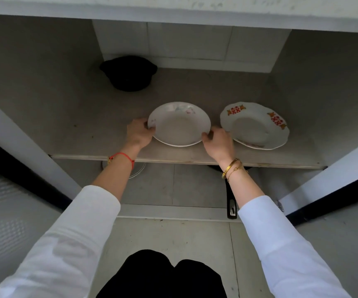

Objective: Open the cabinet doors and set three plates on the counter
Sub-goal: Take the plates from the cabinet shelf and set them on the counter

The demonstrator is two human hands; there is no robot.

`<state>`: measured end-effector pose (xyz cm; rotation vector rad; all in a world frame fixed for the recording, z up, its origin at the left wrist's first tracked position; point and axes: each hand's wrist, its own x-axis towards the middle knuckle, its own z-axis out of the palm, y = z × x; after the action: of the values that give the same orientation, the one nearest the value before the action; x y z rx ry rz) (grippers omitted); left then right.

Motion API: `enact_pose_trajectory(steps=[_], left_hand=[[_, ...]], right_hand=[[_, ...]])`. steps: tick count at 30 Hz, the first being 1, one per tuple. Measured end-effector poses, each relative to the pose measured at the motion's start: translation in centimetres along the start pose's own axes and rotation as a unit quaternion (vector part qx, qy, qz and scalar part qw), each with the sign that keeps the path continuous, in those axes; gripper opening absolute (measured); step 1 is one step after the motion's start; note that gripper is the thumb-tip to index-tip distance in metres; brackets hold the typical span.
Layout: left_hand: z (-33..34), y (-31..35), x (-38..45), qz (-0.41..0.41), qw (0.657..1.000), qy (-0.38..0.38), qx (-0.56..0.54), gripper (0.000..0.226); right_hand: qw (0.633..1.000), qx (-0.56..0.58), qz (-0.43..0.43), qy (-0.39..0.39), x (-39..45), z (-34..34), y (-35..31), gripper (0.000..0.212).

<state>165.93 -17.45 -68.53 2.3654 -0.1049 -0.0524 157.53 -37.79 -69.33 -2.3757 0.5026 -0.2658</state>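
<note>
- While both cabinet doors stand swung open, the left door (23, 145) at 9 o'clock and the right door (332, 175) at 3 o'clock, you reach onto the upper shelf (88, 117).
- Your left hand (139, 132): fingers curled round the 9 o'clock rim of the plain white plate (179, 124), thumb on top; a red cord is at the wrist.
- Your right hand (217, 143): closed on the same plate's rim at about 4 o'clock; gold bangles are on the wrist.
- Plain white plate: mid-shelf, faint floral print at its 12 o'clock edge; whether it rests on the shelf or is lifted clear, you cannot tell.
- Scalloped plate (255, 125) with red and gold motifs: at 3 o'clock of the first, just beside it, untouched.
- Black pot (128, 73): at 11 o'clock, deep on the shelf, well apart from the plates.
- Lower level: another white plate (138, 169) partly hidden beneath your left wrist; a dark pan handle (231, 206) beneath your right forearm.
</note>
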Motion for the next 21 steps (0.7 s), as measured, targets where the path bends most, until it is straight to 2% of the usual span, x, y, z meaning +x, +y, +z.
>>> enact_pose_trajectory(steps=[6,13,17,21], left_hand=[[0.3,-0.7,-1.0,-0.024,0.998,0.024,-0.059,0.028],[0.1,-1.7,-5.7,-0.033,0.984,0.079,-0.155,0.037],[-1.0,-1.5,-9.5,-0.017,0.978,0.098,-0.182,0.04],[-2.2,-1.5,-13.7,-0.004,0.975,0.111,-0.192,0.043]], right_hand=[[0.999,0.022,-0.032,0.028,-0.9,0.1,0.3,0.018],[0.99,0.071,-0.092,0.077,-6.1,-0.4,0.7,0.009],[0.987,0.096,-0.1,0.08,-9.4,-1.4,0.7,0.021],[0.982,0.121,-0.105,0.101,-12.8,-2.2,1.1,0.022]])
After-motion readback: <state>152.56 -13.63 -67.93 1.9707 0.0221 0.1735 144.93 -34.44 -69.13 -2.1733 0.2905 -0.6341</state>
